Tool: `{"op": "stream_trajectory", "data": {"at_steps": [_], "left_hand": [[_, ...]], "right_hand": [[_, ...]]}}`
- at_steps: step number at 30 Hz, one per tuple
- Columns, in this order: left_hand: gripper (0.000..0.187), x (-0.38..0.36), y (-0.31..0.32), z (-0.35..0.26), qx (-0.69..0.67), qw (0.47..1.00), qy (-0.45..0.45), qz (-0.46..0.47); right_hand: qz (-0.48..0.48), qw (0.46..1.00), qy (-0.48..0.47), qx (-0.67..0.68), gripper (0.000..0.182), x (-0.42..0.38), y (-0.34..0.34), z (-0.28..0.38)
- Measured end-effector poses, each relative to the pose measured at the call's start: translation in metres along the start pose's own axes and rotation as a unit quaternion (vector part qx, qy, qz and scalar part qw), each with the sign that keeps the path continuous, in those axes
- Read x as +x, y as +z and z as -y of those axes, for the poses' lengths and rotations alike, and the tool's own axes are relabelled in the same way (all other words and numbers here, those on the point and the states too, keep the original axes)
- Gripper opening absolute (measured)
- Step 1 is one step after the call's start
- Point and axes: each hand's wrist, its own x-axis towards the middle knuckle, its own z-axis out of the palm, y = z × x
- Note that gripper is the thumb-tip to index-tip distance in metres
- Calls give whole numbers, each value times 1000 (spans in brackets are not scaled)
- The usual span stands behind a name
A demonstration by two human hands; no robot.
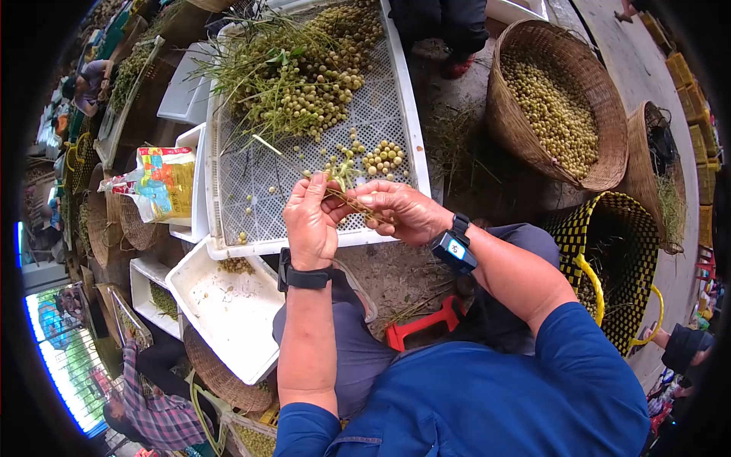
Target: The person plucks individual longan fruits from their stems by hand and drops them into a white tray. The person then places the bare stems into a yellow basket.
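Both of my hands are over the near edge of a white mesh tray (pixel 415 145). My left hand (pixel 311 225) pinches a sprig of longans (pixel 345 199) between thumb and fingers. From the other side my right hand (pixel 403 211) closes on the brown stems of the same sprig. Its pale green end points away from me, and my fingers cover part of it. Just beyond my right hand lies a small group of loose longans (pixel 383 158). A large heap of longans (pixel 304 91) with green stems fills the far part of the tray.
A wicker basket of longans (pixel 552 114) stands at the right, with a yellow-black woven basket (pixel 640 263) nearer me. At the left are a white foam box (pixel 221 312) and a colourful plastic bag (pixel 164 183). A red stool (pixel 422 324) is below; other people sit around.
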Motion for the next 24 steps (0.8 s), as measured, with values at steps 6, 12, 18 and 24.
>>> {"op": "stream_trajectory", "data": {"at_steps": [6,12,18,24], "left_hand": [[14,-3,8,0,-33,998,48,-35],[15,5,-15,-5,-42,996,74,-39],[15,9,-23,-15,-94,991,66,-74],[17,8,-23,-16,-83,993,62,-59]], "right_hand": [[-50,998,-35,20,24,-2,1,8],[-52,997,-40,50,20,0,-12,5],[-94,993,-40,52,28,-8,-5,18],[-121,992,-30,-8,48,-9,-3,25]]}}
